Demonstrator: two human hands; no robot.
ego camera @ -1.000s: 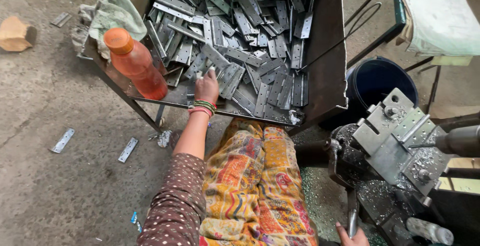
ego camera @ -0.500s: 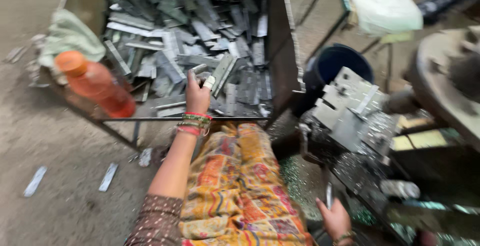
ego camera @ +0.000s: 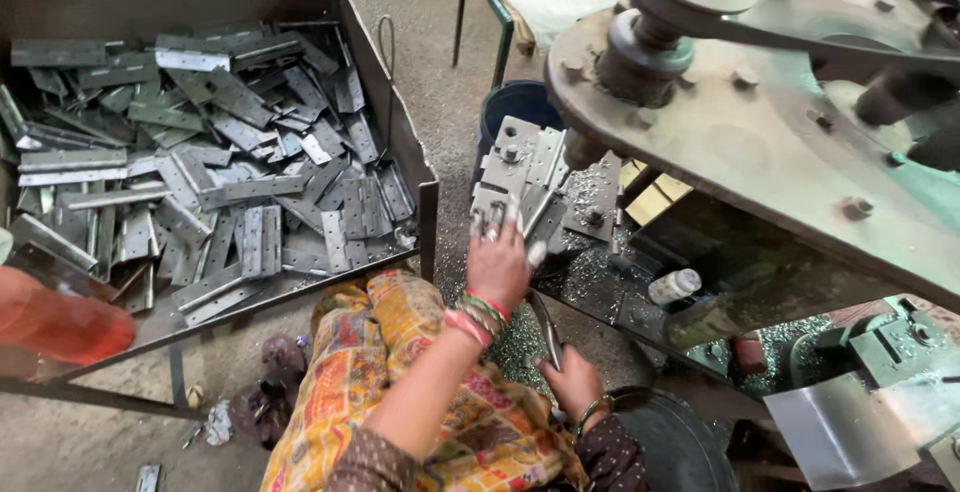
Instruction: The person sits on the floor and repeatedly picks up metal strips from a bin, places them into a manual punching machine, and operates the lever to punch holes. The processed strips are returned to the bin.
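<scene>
One flat grey metal hinge plate point(ego camera: 497, 214) is held tight by the left hand point(ego camera: 497, 264) at the grey machine block point(ego camera: 530, 167), a thin dark metal rod point(ego camera: 546, 327) is gripped by the right hand point(ego camera: 572, 380), and many plates are left in the big metal tray point(ego camera: 425, 202).

Soft even daylight, blurred left edge, sharp centre

A single head-worn camera looks steeply down from close above the seated person's lap. It faces forward over the metal tray point(ego camera: 425, 212) of hinge plates at upper left, with the machine's flywheel plate point(ego camera: 760, 142) looming very near at upper right and the floor point(ego camera: 90, 442) below.
</scene>
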